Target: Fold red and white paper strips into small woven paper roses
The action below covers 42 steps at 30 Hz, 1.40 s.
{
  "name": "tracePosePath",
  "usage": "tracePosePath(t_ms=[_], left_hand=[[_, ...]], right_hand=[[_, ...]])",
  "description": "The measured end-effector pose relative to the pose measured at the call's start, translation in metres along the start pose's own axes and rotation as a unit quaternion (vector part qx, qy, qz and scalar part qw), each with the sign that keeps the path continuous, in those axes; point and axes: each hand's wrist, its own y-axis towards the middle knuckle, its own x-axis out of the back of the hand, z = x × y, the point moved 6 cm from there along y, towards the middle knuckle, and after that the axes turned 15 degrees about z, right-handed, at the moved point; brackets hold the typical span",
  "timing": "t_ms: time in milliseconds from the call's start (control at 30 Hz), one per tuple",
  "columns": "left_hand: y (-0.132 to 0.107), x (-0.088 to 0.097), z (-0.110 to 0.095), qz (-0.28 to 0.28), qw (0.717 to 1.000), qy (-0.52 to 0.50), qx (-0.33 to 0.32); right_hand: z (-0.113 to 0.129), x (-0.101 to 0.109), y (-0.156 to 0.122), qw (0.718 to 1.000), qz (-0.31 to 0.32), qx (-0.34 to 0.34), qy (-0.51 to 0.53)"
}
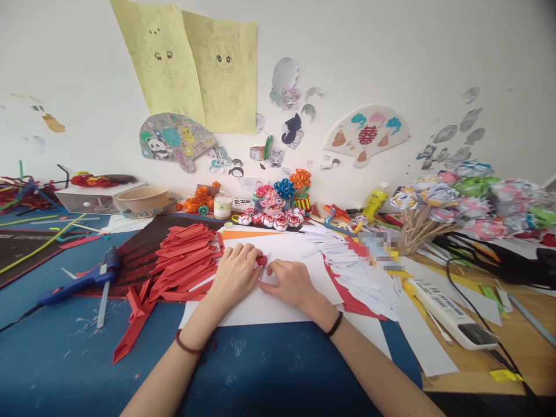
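Over the white paper sheets (247, 313), my left hand (238, 269) is closed, its fingertips gripping a small red and white folded paper piece (261, 260). My right hand (292, 282) meets it from the right, fingers curled and thumb stretched toward the left hand, at the same piece. The fingers hide much of it. Left of my hands lies a heap of red folded paper strips (185, 260), with a few more lying apart nearer to me. White folded paper strips (347, 266) are spread out to the right of my hands.
A blue glue gun (93, 278) lies at the left on the blue mat (252, 370). Finished red and white paper flowers (271, 220) line the back. A bunch of paper flowers on sticks (428, 214) and a white device with a cable (452, 313) lie at the right.
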Motion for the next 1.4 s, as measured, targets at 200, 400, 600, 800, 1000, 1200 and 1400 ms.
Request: tracePosePath(t_ms=[200, 400, 600, 800, 1000, 1200, 1400], left_hand=[[0.005, -0.014, 0.006, 0.039, 0.999, -0.029, 0.002], [-0.002, -0.002, 0.019, 0.007, 0.999, -0.047, 0.000], [0.000, -0.014, 0.023, 0.042, 0.997, -0.071, -0.006], [0.001, -0.015, 0.026, 0.044, 0.991, -0.129, -0.004], [0.001, -0.017, 0.032, 0.027, 0.986, -0.164, 0.004], [0.002, -0.018, 0.035, 0.033, 0.985, -0.170, 0.011], [0.003, -0.020, 0.038, 0.055, 0.981, -0.186, 0.027]], right_hand=[[0.012, -0.006, 0.019, 1.000, 0.019, 0.008, -0.017], [-0.007, 0.002, 0.010, 0.998, 0.039, 0.037, 0.029], [-0.022, 0.016, 0.005, 0.997, 0.017, 0.058, 0.043], [-0.006, 0.018, 0.009, 0.992, -0.039, 0.066, 0.099], [0.001, 0.013, 0.013, 0.985, -0.050, 0.070, 0.150], [-0.002, 0.007, 0.017, 0.969, -0.037, 0.070, 0.234], [-0.006, 0.003, 0.023, 0.960, -0.035, 0.089, 0.262]])
